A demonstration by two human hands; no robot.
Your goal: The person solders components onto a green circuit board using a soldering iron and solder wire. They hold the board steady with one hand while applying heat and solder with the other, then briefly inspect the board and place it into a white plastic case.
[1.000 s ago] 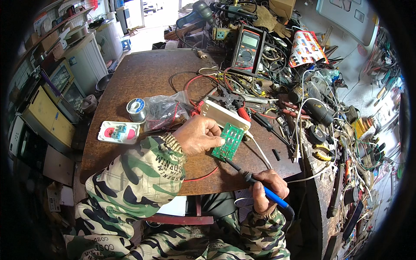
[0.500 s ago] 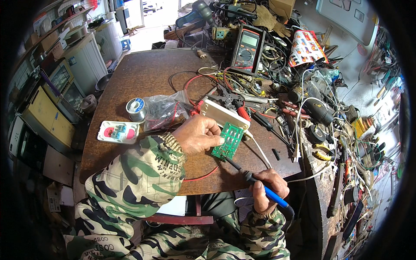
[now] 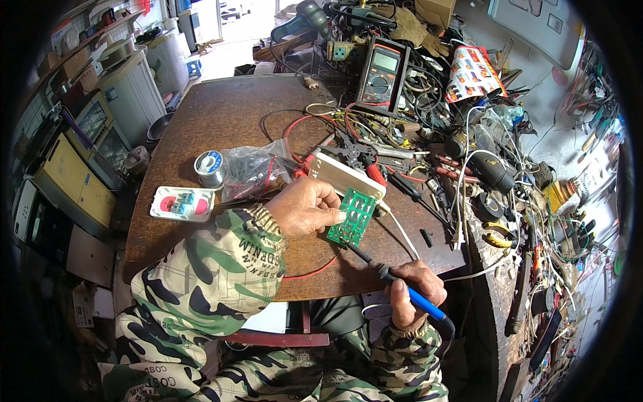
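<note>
My left hand [image 3: 307, 209] pinches the green circuit board [image 3: 355, 209] at its left edge, thumb lying on it. My right hand [image 3: 412, 295] is closed around the soldering iron [image 3: 429, 307], blue-handled, whose dark tip reaches the board's lower part. Behind the board lies a long white plastic housing [image 3: 341, 171], with a white cable [image 3: 405, 238]. Left of my hand are a clear plastic bag [image 3: 244, 167], a solder spool [image 3: 209, 177] and a white casing [image 3: 167, 204] with pink pieces in it. A red wire [image 3: 311, 275] runs below the board.
Piled wires, pliers and tools cover the right side of the wooden table [image 3: 187, 120], with a multimeter [image 3: 382, 74] and a black cylinder [image 3: 492, 171] among them. A small black piece [image 3: 426, 238] lies right of the board. Cabinets [image 3: 130, 87] stand along the left, beside a bright doorway.
</note>
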